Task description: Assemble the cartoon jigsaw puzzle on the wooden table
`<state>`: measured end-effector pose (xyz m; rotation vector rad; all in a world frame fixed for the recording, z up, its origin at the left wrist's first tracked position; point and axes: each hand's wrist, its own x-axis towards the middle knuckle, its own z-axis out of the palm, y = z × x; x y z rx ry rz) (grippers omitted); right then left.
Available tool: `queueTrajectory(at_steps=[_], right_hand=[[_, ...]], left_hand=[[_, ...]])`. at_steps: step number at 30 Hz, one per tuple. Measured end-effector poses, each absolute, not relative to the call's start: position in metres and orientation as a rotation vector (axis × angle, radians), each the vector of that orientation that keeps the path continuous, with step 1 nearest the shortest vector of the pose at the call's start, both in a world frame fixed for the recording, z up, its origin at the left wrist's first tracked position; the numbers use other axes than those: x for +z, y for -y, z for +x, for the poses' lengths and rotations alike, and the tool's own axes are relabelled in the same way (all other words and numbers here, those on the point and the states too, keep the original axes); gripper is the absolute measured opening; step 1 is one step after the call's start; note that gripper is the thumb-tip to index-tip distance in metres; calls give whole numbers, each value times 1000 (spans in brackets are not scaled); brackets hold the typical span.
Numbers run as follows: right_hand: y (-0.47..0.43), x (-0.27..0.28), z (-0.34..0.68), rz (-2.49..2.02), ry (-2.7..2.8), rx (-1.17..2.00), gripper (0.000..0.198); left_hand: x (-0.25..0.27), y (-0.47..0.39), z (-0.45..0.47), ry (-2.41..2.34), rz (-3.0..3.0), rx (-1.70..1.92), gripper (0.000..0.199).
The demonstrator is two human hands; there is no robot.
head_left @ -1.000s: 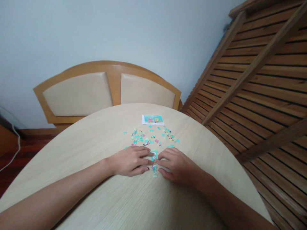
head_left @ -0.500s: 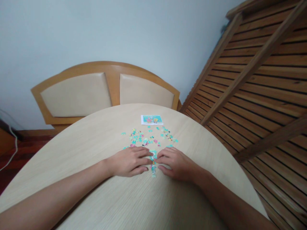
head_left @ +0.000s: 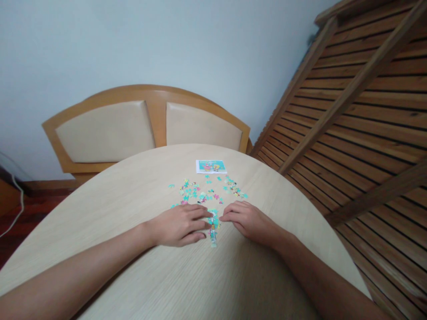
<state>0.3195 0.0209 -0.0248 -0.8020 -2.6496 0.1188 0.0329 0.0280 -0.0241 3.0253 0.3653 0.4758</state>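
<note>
A narrow joined strip of jigsaw puzzle (head_left: 213, 235), mostly turquoise with white and coloured bits, lies on the table in front of me. My left hand (head_left: 182, 223) rests flat at its left side, with spread fingertips touching the strip's left edge. Just right of the strip is my right hand (head_left: 248, 221), its fingers extended towards the edge with nothing visible in them. Loose jigsaw pieces (head_left: 190, 191) in turquoise, pink and yellow are scattered beyond my hands. Some pieces may be hidden under the left fingers.
Behind the loose pieces lies a reference picture card (head_left: 211, 166) with cartoon figures. The round wooden table (head_left: 143, 275) stands before a padded headboard (head_left: 106, 131). Leaning slatted wood (head_left: 360, 106) takes up the right side, and a white cable (head_left: 22, 200) hangs at far left.
My right hand has drawn slightly right, off the puzzle strip, uncovering its right edge. Its thumb has moved closer to the fingers. My left hand stays in place.
</note>
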Motion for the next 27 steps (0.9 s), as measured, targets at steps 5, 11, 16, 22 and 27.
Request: queueTrajectory(at_steps=[5, 11, 16, 22, 27], right_hand=[[-28, -26, 330, -1027, 2576, 60, 40], [-39, -42, 336, -1381, 2364, 20, 50], [-43, -51, 336, -1510, 2386, 74, 56], [-41, -48, 335, -1466, 2337, 22, 50], [-42, -50, 335, -1357, 2332, -11, 37]], left_hand=[[-22, -28, 34, -365, 3030, 469, 31], [-20, -27, 34, -362, 3019, 486, 30], [-21, -26, 34, -371, 3018, 471, 30], [-21, -27, 34, -373, 3027, 463, 30], [-21, -27, 34, -378, 3036, 459, 31]])
